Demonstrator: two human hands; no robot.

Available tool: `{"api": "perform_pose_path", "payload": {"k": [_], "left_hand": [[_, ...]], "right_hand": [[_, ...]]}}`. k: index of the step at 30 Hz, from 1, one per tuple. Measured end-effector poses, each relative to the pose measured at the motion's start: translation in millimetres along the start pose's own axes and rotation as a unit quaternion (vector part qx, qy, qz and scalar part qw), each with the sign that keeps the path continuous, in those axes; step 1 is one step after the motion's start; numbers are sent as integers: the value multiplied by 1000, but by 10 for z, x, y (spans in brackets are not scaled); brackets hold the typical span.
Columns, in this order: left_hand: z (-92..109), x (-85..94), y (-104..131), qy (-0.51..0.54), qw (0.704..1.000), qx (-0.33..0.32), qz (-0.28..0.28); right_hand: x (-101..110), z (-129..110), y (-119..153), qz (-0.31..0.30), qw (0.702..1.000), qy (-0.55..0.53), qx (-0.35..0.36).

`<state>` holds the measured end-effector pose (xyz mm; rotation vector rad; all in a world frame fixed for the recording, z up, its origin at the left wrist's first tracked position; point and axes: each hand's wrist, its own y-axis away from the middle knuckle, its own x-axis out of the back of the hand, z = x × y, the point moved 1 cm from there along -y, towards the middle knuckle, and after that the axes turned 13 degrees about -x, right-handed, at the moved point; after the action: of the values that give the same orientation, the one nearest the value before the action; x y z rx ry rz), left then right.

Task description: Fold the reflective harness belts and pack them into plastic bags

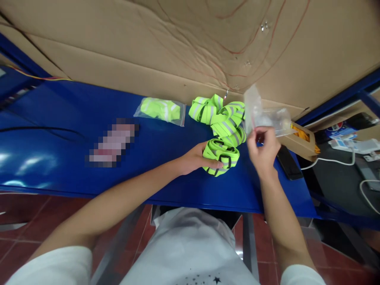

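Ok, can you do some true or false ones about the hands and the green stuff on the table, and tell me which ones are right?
1. The left hand holds a rolled strap. True.
2. The right hand holds the rolled strap too. False: it pinches a clear plastic bag.
3. More yellow-green straps lie on the table, beyond the rolled strap. True.
4. The table is red. False: it is blue.
5. The filled bag lies to the right of the right hand. False: it lies left of the straps beyond the rolled one.
6. The rolled strap has a black buckle. True.
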<state>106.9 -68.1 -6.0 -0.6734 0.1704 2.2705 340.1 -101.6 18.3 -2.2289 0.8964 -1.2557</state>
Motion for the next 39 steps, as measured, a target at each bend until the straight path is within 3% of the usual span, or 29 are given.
{"api": "perform_pose_path", "payload": {"k": [3, 6, 11, 15, 22, 27, 34, 39], "left_hand": [[24, -13, 13, -16, 1000, -16, -9], [2, 15, 3, -67, 996, -52, 9], [-61, 89, -49, -116, 990, -78, 32], [-66, 118, -87, -100, 993, -56, 33], [-53, 99, -86, -93, 994, -29, 58], [-33, 140, -76, -138, 985, -37, 100], [-6, 79, -102, -100, 994, -32, 33], [-20, 47, -100, -85, 987, -81, 106]], "right_hand": [[-71, -160, 143, -209, 975, 1, 72], [-128, -168, 183, -284, 956, 12, 69], [-110, -143, 117, -279, 956, -87, 6], [-90, -172, 98, -265, 956, -116, 56], [-70, -185, 80, -224, 961, -142, 78], [-44, -224, 99, -237, 954, -133, 127], [-45, -226, 144, -211, 958, -118, 155], [-73, -230, 189, -156, 961, -108, 200]]}}
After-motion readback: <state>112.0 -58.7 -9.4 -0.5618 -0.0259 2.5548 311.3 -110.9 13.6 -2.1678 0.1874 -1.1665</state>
